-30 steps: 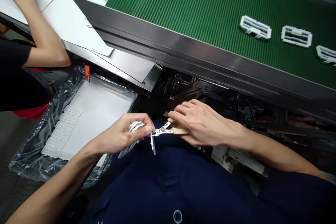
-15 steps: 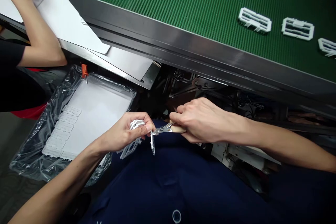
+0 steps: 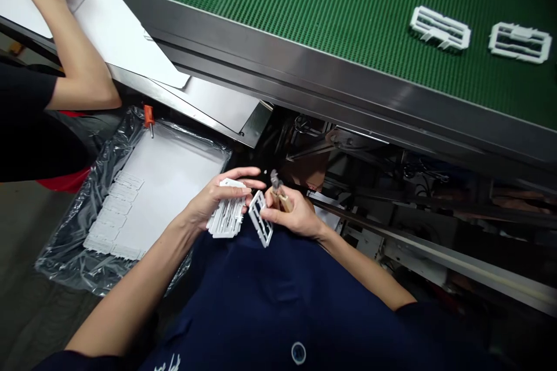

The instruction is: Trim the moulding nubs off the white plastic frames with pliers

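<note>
My left hand [image 3: 208, 200] grips a small stack of white plastic frames [image 3: 227, 217], thumb across the front and a couple of fingers stretched out to the right. Close beside it, my right hand [image 3: 298, 215] is closed around nippers [image 3: 275, 181] with beige handles, their metal jaws pointing up. The right thumb also pinches a single white plastic frame [image 3: 261, 223], which hangs tilted just right of the stack. Left fingertips are very near that frame; whether they touch it I cannot tell. A tiny white bit shows near the nippers' tip.
White frames [image 3: 440, 29] lie on a green conveyor belt [image 3: 304, 0] behind a metal side rail [image 3: 278, 61]. At left, rows of frames [image 3: 115, 214] sit in a plastic-lined box [image 3: 178, 151] with an orange-handled tool [image 3: 148, 116]. Another person's arm [image 3: 78, 64] rests over the white table.
The nippers have come away from the frame and turned upward. My right hand has drawn in and now pinches the single frame. The left hand has turned, showing its stack. Belt frames appear farther right.
</note>
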The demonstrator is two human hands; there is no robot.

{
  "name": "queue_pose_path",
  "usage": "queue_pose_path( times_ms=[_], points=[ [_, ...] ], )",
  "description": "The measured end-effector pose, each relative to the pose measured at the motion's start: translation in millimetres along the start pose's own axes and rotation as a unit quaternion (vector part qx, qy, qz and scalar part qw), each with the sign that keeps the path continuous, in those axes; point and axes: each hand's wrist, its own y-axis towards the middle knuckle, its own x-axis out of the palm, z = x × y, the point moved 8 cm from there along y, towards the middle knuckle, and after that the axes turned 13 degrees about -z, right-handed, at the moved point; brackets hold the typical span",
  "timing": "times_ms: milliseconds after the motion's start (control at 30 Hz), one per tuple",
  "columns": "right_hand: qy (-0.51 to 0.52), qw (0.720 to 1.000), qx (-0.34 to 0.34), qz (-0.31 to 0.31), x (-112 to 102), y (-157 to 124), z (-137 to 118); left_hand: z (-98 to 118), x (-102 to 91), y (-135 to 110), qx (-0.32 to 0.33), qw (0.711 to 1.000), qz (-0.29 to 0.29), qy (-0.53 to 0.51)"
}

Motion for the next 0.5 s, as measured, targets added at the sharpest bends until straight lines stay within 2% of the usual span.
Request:
queue_pose_path(
  times_ms=[133, 200, 300, 367, 400, 467, 500],
  points=[
    [0.091, 0.987, -0.032, 0.128, -30.4, -12.0, 0.1, -12.4, -19.4, 18.7, -0.009, 0.999, 0.045, -0.009],
    [0.104, 0.982, -0.029, 0.158, -37.1, -14.4, 3.0, -19.8, -23.3, 25.7, -0.02, 0.998, 0.059, -0.004],
    [0.066, 0.983, 0.003, 0.17, -37.6, -12.1, 8.9, -20.7, -21.1, 32.2, 0.014, 0.998, 0.053, -0.003],
    [0.0, 0.988, 0.017, 0.156, -35.8, -7.6, 4.9, -22.1, -16.4, 35.2, 0.017, 0.999, 0.033, -0.014],
    [-0.053, 0.989, 0.018, 0.136, -34.2, -4.3, -1.6, -25.6, -13.4, 36.3, -0.003, 1.0, 0.022, -0.019],
    [-0.21, 0.976, -0.002, 0.053, -24.2, 4.4, -24.1, -34.4, -6.1, 37.1, -0.061, 0.998, 0.0, -0.022],
    [-0.304, 0.952, -0.021, -0.013, -14.0, 8.6, -36.6, -38.6, -1.9, 36.6, -0.089, 0.996, -0.009, -0.02]
  ],
)
